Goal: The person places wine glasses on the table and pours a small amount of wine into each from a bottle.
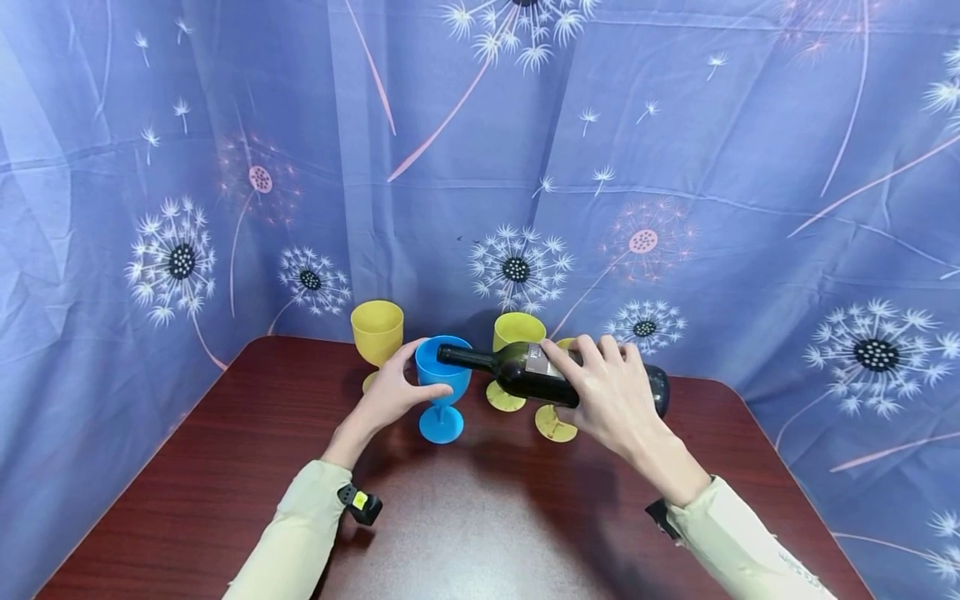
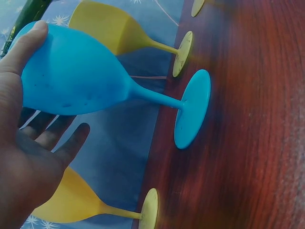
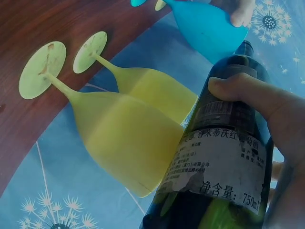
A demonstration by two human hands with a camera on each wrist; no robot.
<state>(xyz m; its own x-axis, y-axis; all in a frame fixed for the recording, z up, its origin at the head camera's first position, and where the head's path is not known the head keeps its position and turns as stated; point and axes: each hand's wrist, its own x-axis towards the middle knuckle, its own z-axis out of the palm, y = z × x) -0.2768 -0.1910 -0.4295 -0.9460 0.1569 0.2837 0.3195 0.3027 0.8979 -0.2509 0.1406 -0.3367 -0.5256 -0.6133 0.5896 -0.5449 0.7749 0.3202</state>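
My left hand [image 1: 390, 390] holds the bowl of a blue goblet [image 1: 450, 385], thumb on the near side and fingers beyond. In the left wrist view the goblet's smooth bowl [image 2: 76, 76] and round foot show; whether the foot touches the table I cannot tell. My right hand [image 1: 615, 400] grips a dark glass wine bottle [image 1: 517, 373] round its body. The bottle lies nearly level, its neck pointing left, with the mouth over the blue goblet's opening. A white printed label [image 3: 214, 167] faces the right wrist camera. No liquid is visible.
Three yellow goblets stand along the table's back: one left of the blue goblet [image 1: 377, 332], a middle goblet [image 1: 517, 327] behind the bottle, and a right goblet [image 3: 124, 138] mostly hidden by bottle and hand in the head view. A dandelion-print curtain [image 1: 465, 208] hangs behind the dark red table [image 1: 247, 467].
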